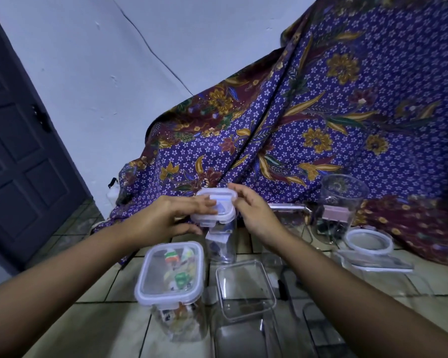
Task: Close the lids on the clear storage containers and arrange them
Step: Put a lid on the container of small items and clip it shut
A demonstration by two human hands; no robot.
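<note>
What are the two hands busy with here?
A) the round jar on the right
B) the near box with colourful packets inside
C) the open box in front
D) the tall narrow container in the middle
D: the left hand and the right hand both meet at the lid of the tall container, and neither touches any other container.

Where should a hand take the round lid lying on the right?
Probably best to pinch the round lid by its raised rim, coming from above on the near side. It lies flat and thin, leaving no wall to wrap, and the round jar stands close behind it.
</note>
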